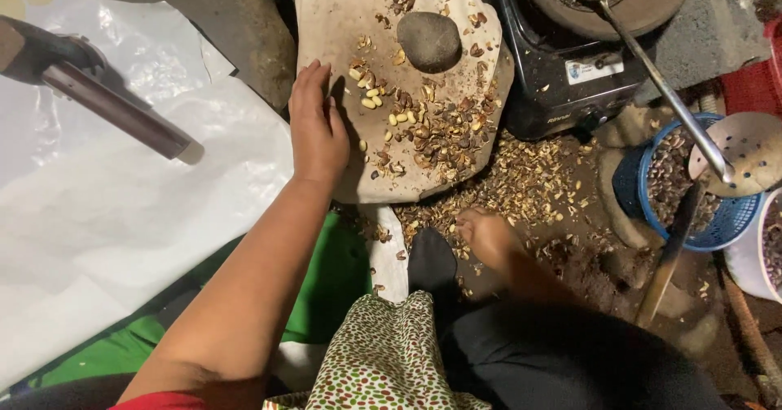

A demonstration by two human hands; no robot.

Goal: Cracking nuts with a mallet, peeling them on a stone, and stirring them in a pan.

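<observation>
Seen from above, a person is sitting on the ground and working over a cloth-covered slab (342, 19) strewn with pale shelled kernels (373, 98) and brown husk fragments (444, 129). The left hand (316, 125) is lying flat and open at the slab's left edge, fingers together and pointing away from the body, holding nothing, with the pale kernels just beside its fingertips. The right hand (482, 232) is reaching down below the slab into a loose heap of broken shells (529, 186) on the dirt; its fingers are curling inward, but whether they are gripping anything cannot be told. The two hands are well apart. A smooth dark stone (429, 40) is resting on the upper part of the slab, untouched. To the left, a white plastic sheet (147, 206) is covering the ground, with a dark wooden handle (114, 107) lying across it. To the right, a blue basket (717, 223) is holding dark nuts, and a perforated metal ladle (745, 151) is resting over it, its long handle running up toward a black stove (562, 76) bearing a round pan.
</observation>
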